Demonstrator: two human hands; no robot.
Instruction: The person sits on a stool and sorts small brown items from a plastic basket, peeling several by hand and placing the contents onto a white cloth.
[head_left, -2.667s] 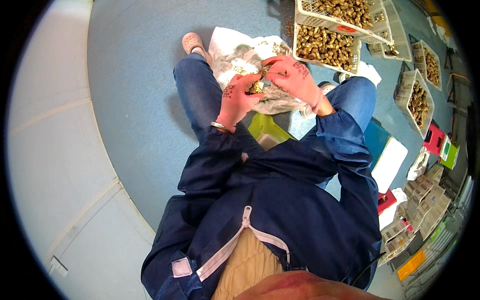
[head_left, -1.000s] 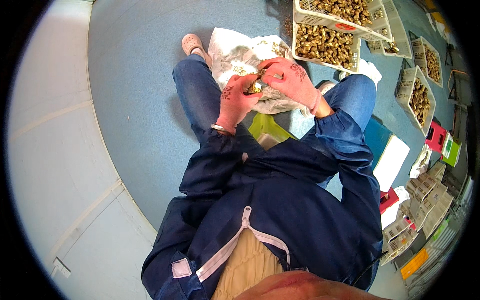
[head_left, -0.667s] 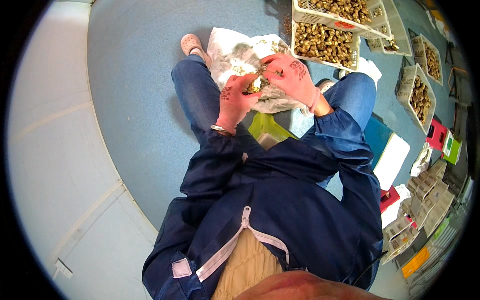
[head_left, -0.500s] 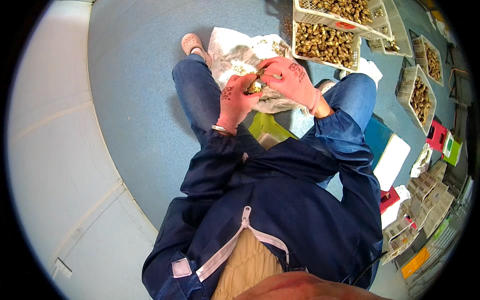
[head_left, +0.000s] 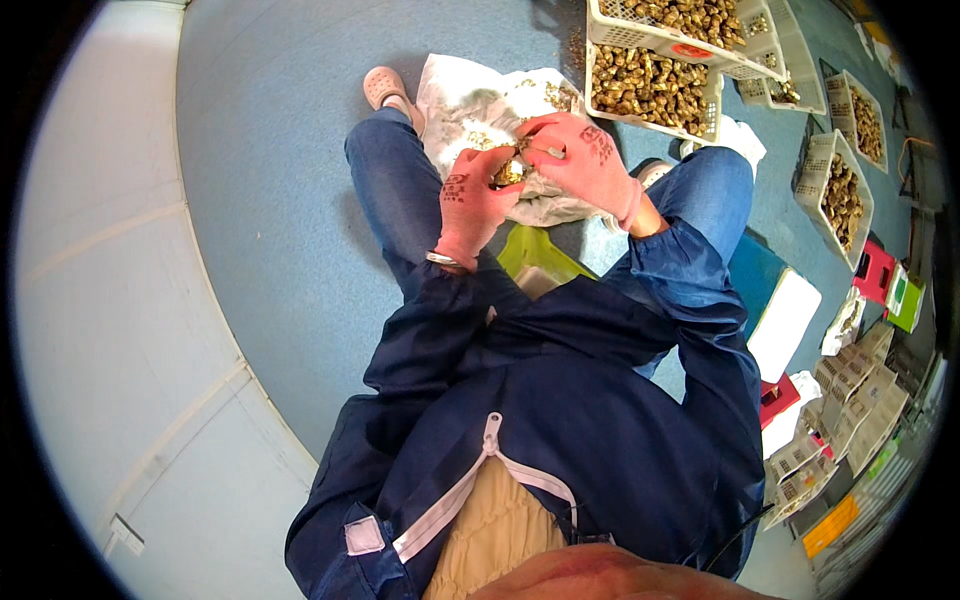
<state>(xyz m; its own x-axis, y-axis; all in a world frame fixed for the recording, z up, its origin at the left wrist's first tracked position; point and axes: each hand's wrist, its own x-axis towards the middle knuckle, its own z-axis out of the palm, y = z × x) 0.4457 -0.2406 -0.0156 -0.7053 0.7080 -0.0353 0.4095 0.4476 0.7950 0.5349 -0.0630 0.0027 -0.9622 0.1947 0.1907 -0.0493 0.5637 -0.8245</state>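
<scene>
Both my hands wear pink knit gloves with dark print and meet over a white cloth sack (head_left: pixel 445 95) spread on the floor between my feet. My left hand (head_left: pixel 474 200) is closed, its fingertips around a brown-and-white mushroom (head_left: pixel 509 173). Against its upper end, the fingers of my right hand (head_left: pixel 580 165) are pinched together. A small pale piece (head_left: pixel 556 153) shows at the right hand's fingers; what it belongs to is hidden. Brown and white scraps (head_left: pixel 548 97) lie on the sack.
White perforated crates full of brown mushrooms (head_left: pixel 655 85) stand ahead to the right, with another such crate (head_left: pixel 832 195) farther right. A yellow-green plastic container (head_left: pixel 540 258) sits between my legs. A white wall (head_left: pixel 100 250) runs along the left. Stacked pale crates (head_left: pixel 850 400) stand at the right.
Very little differs. My left hand has tilted slightly about the mushroom; the right hand stays in place.
</scene>
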